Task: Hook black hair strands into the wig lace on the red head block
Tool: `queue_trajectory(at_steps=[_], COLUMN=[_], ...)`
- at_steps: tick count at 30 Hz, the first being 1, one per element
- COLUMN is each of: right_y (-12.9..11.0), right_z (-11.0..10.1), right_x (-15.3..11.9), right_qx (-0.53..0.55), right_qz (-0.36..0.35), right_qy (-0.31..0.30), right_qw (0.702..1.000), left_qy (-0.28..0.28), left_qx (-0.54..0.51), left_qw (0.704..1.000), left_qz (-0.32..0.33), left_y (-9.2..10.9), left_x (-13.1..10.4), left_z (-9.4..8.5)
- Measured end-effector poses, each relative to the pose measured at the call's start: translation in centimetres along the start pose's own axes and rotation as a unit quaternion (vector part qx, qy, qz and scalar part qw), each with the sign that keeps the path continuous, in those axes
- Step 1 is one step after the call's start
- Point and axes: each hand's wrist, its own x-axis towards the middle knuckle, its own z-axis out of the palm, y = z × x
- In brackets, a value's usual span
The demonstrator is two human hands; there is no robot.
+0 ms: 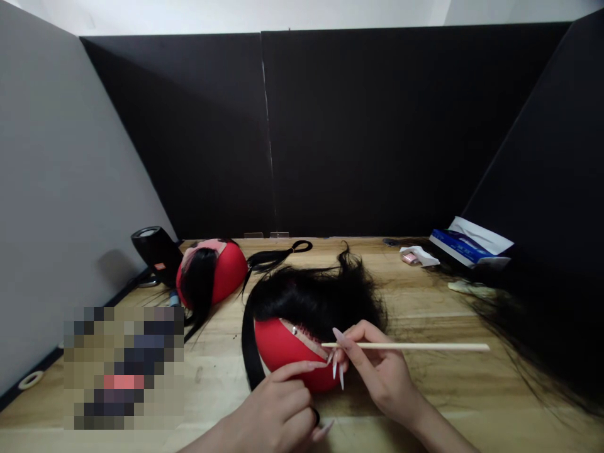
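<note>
Our right hand pinches a thin wooden stick, low and right of the middle of the frame, with its tip by the pale edge of a black wig. Our left hand, at the bottom middle, has one long finger on the red head under that wig, and we can't tell if its curled fingers hold anything. Left of the middle, we see another red head beside a black tube.

Head forms on seemingly wooden table
</note>
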Motion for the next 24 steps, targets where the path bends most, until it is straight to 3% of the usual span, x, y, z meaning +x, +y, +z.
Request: queue_trajectory(at_steps=[12, 19, 24], right_y=[-1.0, -0.8, -0.9], right_z=[-0.4, -0.2, 0.2], right_x=[0.2, -0.1, 0.1], right_qx=[0.028, 0.120, 0.132], right_qz=[0.005, 0.023, 0.045], right_qy=[-0.018, -0.021, -0.002], right_qw=[0.999, 0.992, 0.990], left_qy=[0.008, 0.083, 0.043], left_qx=[0.014, 0.093, 0.045], left_qw=[1.000, 0.992, 0.996], left_qz=[0.000, -0.012, -0.067], left_y=[0.0, 1.0, 1.0], left_x=[-0.1, 0.4, 0.1], left_z=[0.0, -1.3, -1.9])
